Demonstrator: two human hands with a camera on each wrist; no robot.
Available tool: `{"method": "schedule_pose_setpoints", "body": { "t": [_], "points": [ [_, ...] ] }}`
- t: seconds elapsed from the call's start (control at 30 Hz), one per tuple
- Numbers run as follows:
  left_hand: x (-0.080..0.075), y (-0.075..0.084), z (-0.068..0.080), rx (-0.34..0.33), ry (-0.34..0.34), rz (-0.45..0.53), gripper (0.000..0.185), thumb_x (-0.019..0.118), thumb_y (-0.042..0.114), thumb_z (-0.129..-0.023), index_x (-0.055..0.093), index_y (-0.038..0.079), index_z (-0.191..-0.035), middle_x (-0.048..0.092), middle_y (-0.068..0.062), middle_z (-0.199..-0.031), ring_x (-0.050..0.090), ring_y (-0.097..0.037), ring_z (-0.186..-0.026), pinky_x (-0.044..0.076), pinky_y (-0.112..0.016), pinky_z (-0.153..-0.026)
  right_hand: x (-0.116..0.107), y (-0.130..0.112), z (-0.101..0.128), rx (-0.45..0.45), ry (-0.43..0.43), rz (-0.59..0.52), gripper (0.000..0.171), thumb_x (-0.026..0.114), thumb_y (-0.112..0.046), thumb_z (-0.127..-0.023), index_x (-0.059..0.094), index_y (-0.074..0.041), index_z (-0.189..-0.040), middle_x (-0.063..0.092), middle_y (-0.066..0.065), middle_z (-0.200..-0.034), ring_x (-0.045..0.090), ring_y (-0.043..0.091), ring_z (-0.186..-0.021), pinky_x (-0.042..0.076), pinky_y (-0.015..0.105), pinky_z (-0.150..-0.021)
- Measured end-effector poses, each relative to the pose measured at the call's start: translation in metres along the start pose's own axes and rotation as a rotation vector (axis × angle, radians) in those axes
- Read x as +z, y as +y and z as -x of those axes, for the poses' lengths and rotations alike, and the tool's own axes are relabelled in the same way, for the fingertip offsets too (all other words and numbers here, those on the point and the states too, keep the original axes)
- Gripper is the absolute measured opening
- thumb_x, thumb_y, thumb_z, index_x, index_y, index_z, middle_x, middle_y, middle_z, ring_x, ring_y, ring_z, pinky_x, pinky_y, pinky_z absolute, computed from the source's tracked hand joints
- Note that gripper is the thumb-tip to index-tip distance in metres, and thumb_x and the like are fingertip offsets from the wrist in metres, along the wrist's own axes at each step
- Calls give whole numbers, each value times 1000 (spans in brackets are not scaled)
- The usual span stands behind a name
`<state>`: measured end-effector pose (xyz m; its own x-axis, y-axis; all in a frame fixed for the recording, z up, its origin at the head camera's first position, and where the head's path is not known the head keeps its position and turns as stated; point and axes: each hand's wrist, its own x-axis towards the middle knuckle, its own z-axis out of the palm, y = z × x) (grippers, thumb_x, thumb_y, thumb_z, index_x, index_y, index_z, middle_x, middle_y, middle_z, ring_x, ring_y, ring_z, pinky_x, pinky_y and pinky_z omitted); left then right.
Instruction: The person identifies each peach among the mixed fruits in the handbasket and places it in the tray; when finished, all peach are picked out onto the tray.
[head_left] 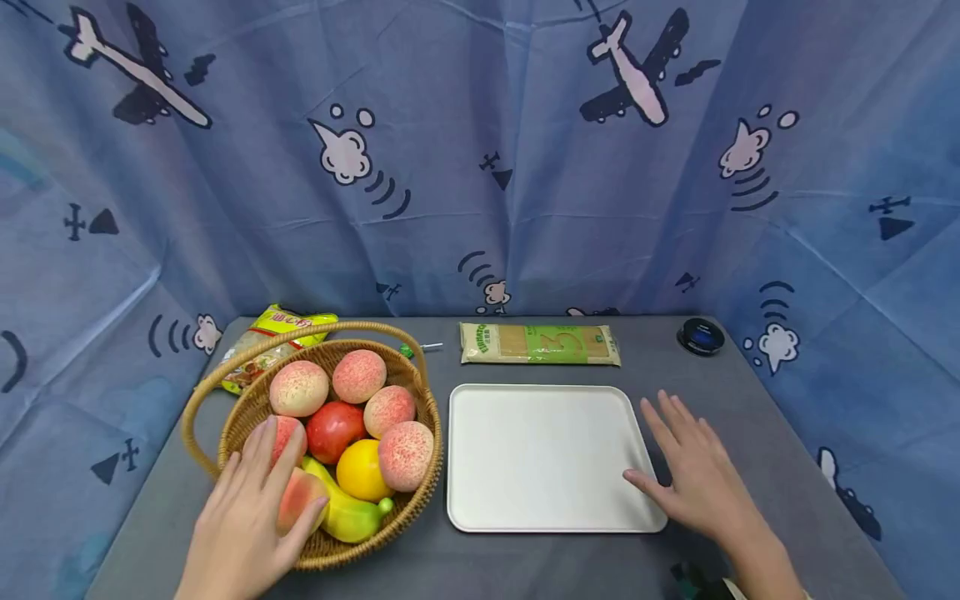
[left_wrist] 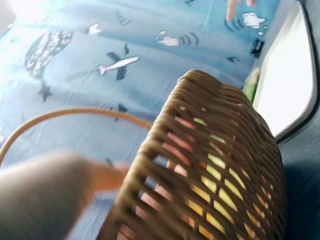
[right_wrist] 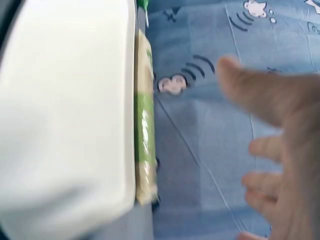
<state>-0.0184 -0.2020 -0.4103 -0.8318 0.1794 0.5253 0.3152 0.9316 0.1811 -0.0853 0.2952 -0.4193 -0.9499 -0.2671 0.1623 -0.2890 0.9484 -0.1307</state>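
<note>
On the left side of the head view stands a wicker basket with a tall handle. In it lie several pinkish peaches, a red apple, a yellow round fruit and a banana. My left hand is over the basket's near left side, fingers straight and overlapping two peaches in this view. The basket's woven wall hides most of its fingers in the left wrist view. My right hand hovers with spread fingers by the right edge of a white tray, holding nothing.
Behind the tray lies a flat green-and-beige packet. A round dark container sits at the back right. A yellow-green bag lies behind the basket, with a small green-handled item nearby. A patterned blue curtain surrounds the grey table.
</note>
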Motion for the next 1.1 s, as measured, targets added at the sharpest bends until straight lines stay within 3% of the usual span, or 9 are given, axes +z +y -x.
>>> {"method": "schedule_pose_setpoints", "body": {
  "t": [0.13, 0.27, 0.4, 0.5, 0.6, 0.7, 0.77, 0.97, 1.1],
  "points": [
    [0, -3, 17, -5, 94, 149, 74, 40, 61, -93, 46, 4, -140, 36, -19, -150, 26, -14, -143, 10, -20, -121, 5, -18, -6, -116, 14, -192, 90, 74, -45, -79, 27, -17, -151, 28, 14, -154, 27, 32, -142, 36, 66, -100],
    [4, -5, 36, -41, 233, 327, 70, 52, 52, -92, 52, -6, -132, 43, -26, -142, 32, -13, -141, 22, -15, -116, 7, -43, -17, -246, 16, -350, 88, 76, -37, -79, 27, -22, -151, 31, 6, -154, 31, 19, -141, 43, 50, -102],
    [7, -10, 54, -126, 412, 508, 55, 71, 25, -86, 56, -13, -124, 51, -29, -134, 46, -15, -132, 36, -11, -106, 4, -71, -31, -380, -27, -474, 84, 73, -33, -83, 26, -20, -151, 31, 3, -154, 31, 10, -141, 44, 34, -105],
    [6, -18, 63, -248, 505, 601, 48, 71, -3, -79, 54, -16, -123, 54, -24, -132, 51, -12, -126, 40, -12, -103, -2, -92, -42, -460, -61, -559, 81, 71, -31, -85, 27, -18, -151, 31, 3, -155, 33, 13, -140, 46, 40, -104],
    [5, -29, 65, -355, 557, 646, 50, 64, -20, -75, 52, -17, -124, 56, -20, -132, 54, -12, -123, 43, -14, -102, -8, -112, -54, -515, -104, -631, 79, 71, -30, -86, 27, -19, -151, 30, 2, -155, 34, 17, -140, 45, 46, -104],
    [3, -40, 63, -447, 526, 682, 54, 59, -25, -75, 50, -16, -128, 55, -17, -135, 54, -11, -123, 45, -13, -99, -16, -131, -66, -565, -150, -675, 79, 70, -31, -87, 26, -20, -151, 29, 1, -155, 32, 18, -141, 42, 48, -107],
    [2, -48, 61, -477, 463, 682, 57, 58, -25, -77, 47, -13, -132, 52, -16, -138, 52, -11, -125, 45, -12, -97, -21, -144, -76, -605, -171, -700, 79, 69, -30, -87, 26, -19, -151, 29, 1, -155, 31, 19, -141, 40, 48, -109],
    [3, -69, 56, -458, 249, 830, 65, 55, -24, -81, 35, -8, -142, 42, -11, -147, 42, -11, -134, 42, -11, -101, -28, -186, -106, -702, -231, -773, 79, 72, -23, -86, 27, -17, -151, 31, 2, -154, 31, 19, -141, 37, 47, -112],
    [9, -77, 53, -435, 166, 977, 70, 55, -24, -81, 31, -5, -145, 42, 0, -146, 41, -4, -133, 39, -10, -103, -24, -211, -125, -741, -264, -823, 77, 71, -16, -85, 29, -16, -150, 33, 4, -153, 33, 18, -140, 36, 45, -113]
  ]
}}
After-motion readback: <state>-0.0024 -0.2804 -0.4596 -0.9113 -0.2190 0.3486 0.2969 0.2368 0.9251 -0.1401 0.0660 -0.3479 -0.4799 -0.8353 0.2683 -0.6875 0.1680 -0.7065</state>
